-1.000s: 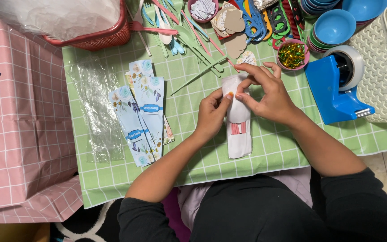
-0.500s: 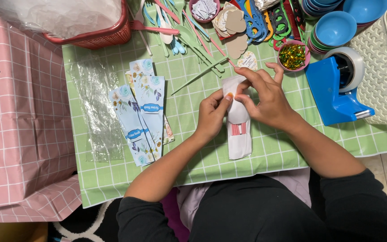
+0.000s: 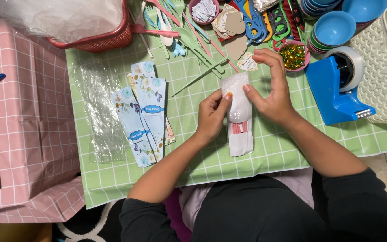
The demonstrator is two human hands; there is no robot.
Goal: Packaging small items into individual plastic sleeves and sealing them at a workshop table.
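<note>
My left hand (image 3: pixel 211 114) and my right hand (image 3: pixel 272 92) both pinch a long white pouch (image 3: pixel 239 121) that lies on the green checked table cover (image 3: pixel 269 157). The pouch has a pink strip showing near its middle and white tissue inside. My left thumb and my right thumb press its upper part from either side. A stack of pale blue flowered printed sleeves (image 3: pixel 142 116) lies to the left of my left hand. Clear plastic bags (image 3: pixel 97 112) lie further left.
A blue tape dispenser (image 3: pixel 341 87) stands at the right, beside a cream basket (image 3: pixel 381 76). Behind are stacked blue bowls (image 3: pixel 334 27), a pink cup of gold pieces (image 3: pixel 293 54), pastel plastic cutlery (image 3: pixel 175 33), heart tags (image 3: pixel 234 27) and a red basket (image 3: pixel 108 38). Pink checked cloth (image 3: pixel 23 125) lies left.
My right hand has drawn back to the pouch's right side, uncovering its upper end. My left hand keeps its grip. The pouch stays in place.
</note>
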